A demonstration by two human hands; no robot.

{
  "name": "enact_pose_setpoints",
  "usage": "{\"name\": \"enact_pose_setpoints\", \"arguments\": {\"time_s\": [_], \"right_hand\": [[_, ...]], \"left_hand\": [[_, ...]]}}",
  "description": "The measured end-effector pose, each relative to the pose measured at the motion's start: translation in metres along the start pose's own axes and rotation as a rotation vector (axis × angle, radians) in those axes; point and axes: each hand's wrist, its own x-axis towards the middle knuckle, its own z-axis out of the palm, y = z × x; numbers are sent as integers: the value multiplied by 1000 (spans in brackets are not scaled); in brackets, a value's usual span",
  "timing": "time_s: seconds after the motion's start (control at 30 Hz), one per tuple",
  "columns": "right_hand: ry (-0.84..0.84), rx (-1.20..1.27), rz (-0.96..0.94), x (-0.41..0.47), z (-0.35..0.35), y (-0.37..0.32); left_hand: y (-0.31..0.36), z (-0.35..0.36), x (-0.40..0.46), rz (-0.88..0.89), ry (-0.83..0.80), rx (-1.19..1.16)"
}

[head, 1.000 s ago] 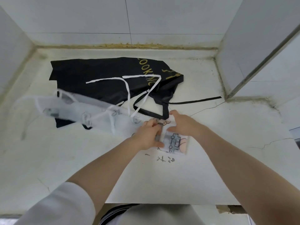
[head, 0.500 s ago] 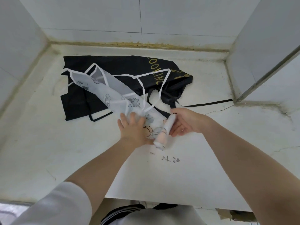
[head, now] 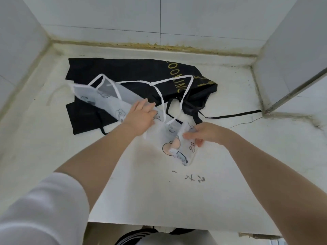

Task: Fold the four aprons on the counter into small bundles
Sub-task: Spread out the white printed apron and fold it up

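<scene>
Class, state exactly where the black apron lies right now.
In the head view, the black apron lies flat at the counter's back left, partly under the white apron.

White tiled walls (head: 194, 20) enclose a cracked counter (head: 159, 200).

Translucent white cartoon-print apron (head: 113, 101), half-folded, near end pinched, far end draped over crumpled black apron (head: 127, 71).
</scene>
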Motion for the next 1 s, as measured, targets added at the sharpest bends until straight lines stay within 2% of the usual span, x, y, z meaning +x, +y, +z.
{"name": "enact_pose_setpoints", "arguments": {"time_s": [0.1, 0.2, 0.3, 0.4, 0.53, 0.7, 0.77, 0.83, 0.9, 0.93, 1.0], "right_hand": [[139, -130, 13, 4, 0, 0], [166, -232, 3, 6, -1, -3], [227, -294, -72, 8, -2, -3], [280, -320, -128, 13, -5, -2], [222, -210, -125, 18, -5, -6], [268, -545, -23, 32, 3, -14], [276, -550, 0, 34, 4, -15], [254, -520, 38, 34, 2, -17], [231, -501, 64, 34, 2, -21], [220, -491, 73, 34, 2, -23], [210, -469, 106, 32, 2, -26]], "left_hand": [[-3, 0, 13, 131, -158, -41], [-4, 2, 19, 238, -138, -155], [-3, -5, 23, 208, -84, -188], [-1, -12, 36, 160, -142, -128], [13, -19, 50, 101, -242, 32], [12, 0, 53, 130, -91, 102], [9, 15, 46, 67, -2, 13], [15, 24, 35, -40, 155, -134], [27, 25, 26, -118, 301, -131], [35, 24, 23, -125, 304, -103], [49, 25, 19, -87, 182, -131]]}}
